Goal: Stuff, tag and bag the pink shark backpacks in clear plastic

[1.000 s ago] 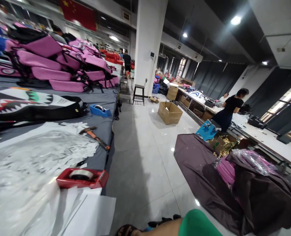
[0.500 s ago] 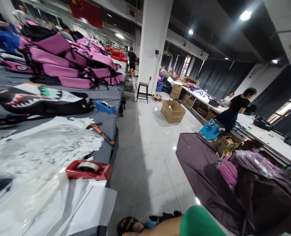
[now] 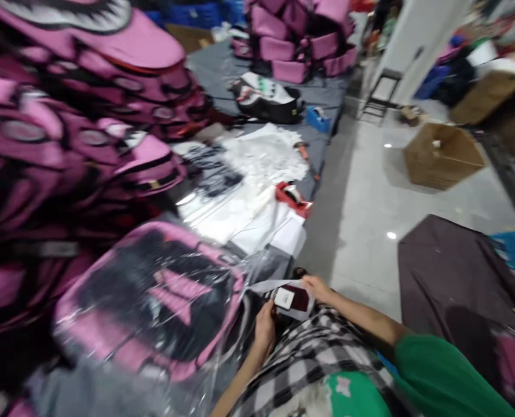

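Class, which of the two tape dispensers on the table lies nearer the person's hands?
The red tape dispenser, by the white sheets; the blue one lies farther along the table.

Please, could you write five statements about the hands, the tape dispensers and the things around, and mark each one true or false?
1. The pink and black bag beside the left hand is in clear plastic. True.
2. The right hand grips the red tape dispenser. False: the red tape dispenser lies beyond, and the right hand pinches a pale-edged piece.
3. An open cardboard box stands on the floor. True.
4. The blue tape dispenser is inside the cardboard box. False: the blue tape dispenser is on the grey-covered table.
5. The sleeve on the right arm is green. True.
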{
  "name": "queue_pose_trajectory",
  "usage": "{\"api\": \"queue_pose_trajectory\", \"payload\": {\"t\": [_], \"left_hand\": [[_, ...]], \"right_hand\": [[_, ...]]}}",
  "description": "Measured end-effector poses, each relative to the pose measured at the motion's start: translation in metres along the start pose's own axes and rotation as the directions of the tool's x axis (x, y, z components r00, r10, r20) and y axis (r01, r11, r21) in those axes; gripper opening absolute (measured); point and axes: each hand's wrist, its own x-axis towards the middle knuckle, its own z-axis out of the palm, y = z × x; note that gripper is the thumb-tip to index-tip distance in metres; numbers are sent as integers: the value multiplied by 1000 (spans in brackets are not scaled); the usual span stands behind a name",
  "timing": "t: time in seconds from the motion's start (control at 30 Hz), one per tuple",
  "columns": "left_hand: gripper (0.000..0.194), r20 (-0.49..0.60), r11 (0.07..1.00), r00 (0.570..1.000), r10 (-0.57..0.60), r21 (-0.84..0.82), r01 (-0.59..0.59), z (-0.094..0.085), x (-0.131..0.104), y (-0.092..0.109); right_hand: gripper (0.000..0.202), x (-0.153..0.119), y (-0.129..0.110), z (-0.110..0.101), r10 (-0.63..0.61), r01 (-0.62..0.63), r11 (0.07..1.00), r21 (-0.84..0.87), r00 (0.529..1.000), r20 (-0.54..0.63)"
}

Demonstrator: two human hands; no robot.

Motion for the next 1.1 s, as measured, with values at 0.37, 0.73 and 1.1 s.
{"api": "queue_pose_trajectory", "payload": {"t": [0.37,0.73,1.1], "left_hand": [[74,33,888,982,186,422,-182,-12,10,2],[22,683,266,682,261,629,-731,1,52,86],[47,709,279,555,435,479,-832,-39,20,85]], "right_hand": [[22,39,-16,9,19,43,952,-303,980,198],[19,9,1,12,-208,271,811,-519,962,178],[36,57,-48,-37,-606,550,750,-367,794,-48]]}}
